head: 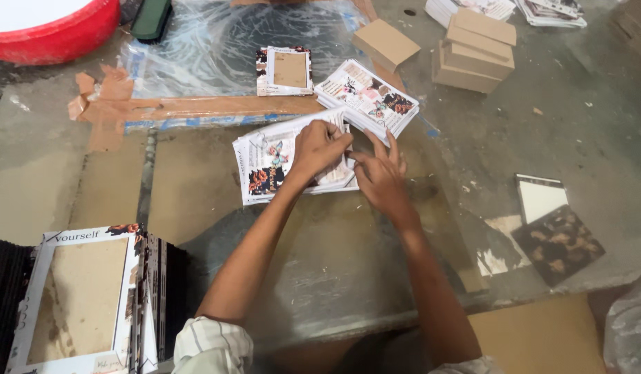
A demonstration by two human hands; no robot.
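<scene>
Card stack [265,163] under the fingers [334,135]; second stack [369,93] just beyond the fingertips, boxes [473,52] farther right, framed sleeve [284,70] beyond-left.

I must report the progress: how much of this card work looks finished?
Done: one fanned stack of printed cards lies beside the hands. In hand: left hand and right hand work on the floral card stack. Left: plain brown boxes sit untouched.

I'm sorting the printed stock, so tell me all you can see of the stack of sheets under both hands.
The stack of printed sheets lies flat on the worn tabletop, turned slightly askew. It looks like thin white card or paper with dark floral patches and a butterfly motif. The edges are fanned unevenly. The left hand rests on its top sheet; the right hand pinches at its right edge.
</scene>
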